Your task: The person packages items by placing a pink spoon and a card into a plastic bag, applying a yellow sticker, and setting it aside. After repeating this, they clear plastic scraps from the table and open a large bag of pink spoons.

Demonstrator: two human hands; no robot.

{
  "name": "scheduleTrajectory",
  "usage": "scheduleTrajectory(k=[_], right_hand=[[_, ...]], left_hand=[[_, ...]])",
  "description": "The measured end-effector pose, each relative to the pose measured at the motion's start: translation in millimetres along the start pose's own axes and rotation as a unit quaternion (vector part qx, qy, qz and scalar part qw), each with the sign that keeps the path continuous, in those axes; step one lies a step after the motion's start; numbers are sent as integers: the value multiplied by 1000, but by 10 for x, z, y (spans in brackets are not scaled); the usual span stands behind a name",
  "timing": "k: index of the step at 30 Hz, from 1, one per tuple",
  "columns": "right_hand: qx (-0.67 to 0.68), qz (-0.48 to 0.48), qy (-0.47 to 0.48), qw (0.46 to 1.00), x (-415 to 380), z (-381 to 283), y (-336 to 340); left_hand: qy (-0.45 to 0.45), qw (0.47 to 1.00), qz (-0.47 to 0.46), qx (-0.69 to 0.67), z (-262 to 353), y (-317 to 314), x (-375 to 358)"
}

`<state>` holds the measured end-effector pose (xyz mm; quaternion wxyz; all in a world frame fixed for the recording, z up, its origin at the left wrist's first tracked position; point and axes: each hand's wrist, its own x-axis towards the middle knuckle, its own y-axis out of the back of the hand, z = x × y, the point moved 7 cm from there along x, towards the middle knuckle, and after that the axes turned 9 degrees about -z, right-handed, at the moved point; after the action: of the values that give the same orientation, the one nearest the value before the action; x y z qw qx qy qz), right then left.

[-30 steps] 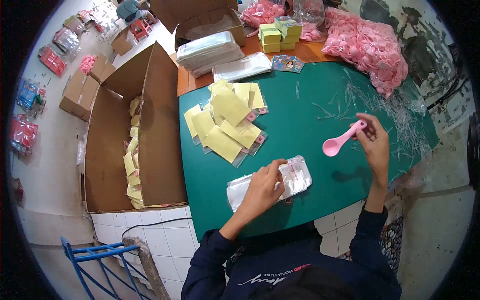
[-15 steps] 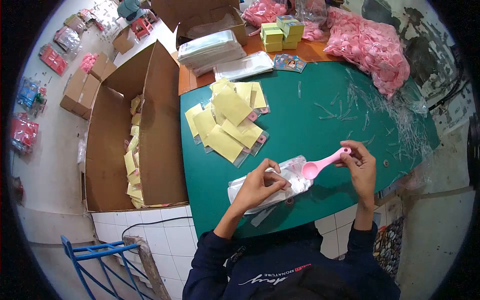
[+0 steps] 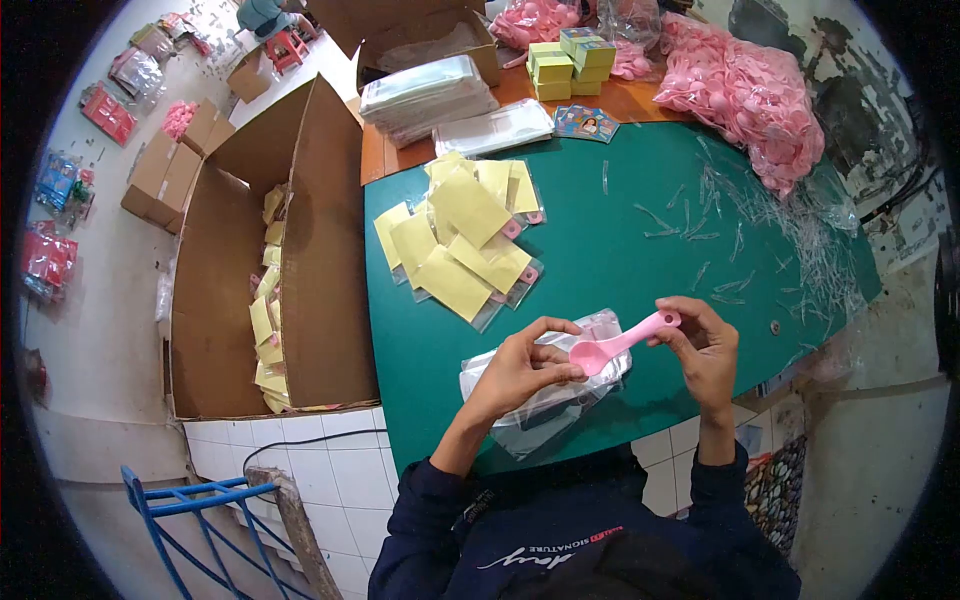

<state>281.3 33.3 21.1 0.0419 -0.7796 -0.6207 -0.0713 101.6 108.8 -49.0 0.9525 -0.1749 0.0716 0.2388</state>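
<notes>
A pink measuring spoon [image 3: 628, 341] is pinched at its handle end by my right hand [image 3: 704, 352], bowl pointing left. The bowl sits at the thumb and forefinger of my left hand [image 3: 522, 374]. My left hand is closed on a clear plastic bag [image 3: 530, 432], though its grip is partly hidden by the fingers. Beneath both hands lies a stack of clear plastic bags [image 3: 603, 332] on the green tabletop [image 3: 640, 262]. Several packed bags with yellow cards [image 3: 468, 210] are heaped beyond my left hand, pink handle ends showing at some edges.
To the left stands a tall open cardboard box [image 3: 330, 250] with yellow-card packs inside. At the back are bag stacks [image 3: 425, 100], yellow card blocks [image 3: 570, 65] and a large bag of pink spoons [image 3: 745, 100]. Clear plastic strips [image 3: 820, 250] litter the right side.
My right hand has brought the spoon left and down, so its bowl now meets my left fingers. A clear bag below my left hand has shifted and shows more.
</notes>
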Motion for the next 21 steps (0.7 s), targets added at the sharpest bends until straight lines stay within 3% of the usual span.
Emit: scheduleTrajectory(k=[8,11,14,17,21], right_hand=[[-59,-70,-9,996,15,-33,-181],[-70,-59,14,996,21,-76,-165],[-178,-60,68,980,39,-234,-166],[-222,-103,93,965,16,-350,-294],[-175,-228,103,952,-22,-465,-471]], left_hand=[[-80,996,-28,-3,192,-160,5],[-71,992,-64,84,158,-123,-21],[41,991,-120,37,83,-120,-114],[-18,995,-84,41,149,-181,-100],[-112,992,-59,29,245,-277,-115]])
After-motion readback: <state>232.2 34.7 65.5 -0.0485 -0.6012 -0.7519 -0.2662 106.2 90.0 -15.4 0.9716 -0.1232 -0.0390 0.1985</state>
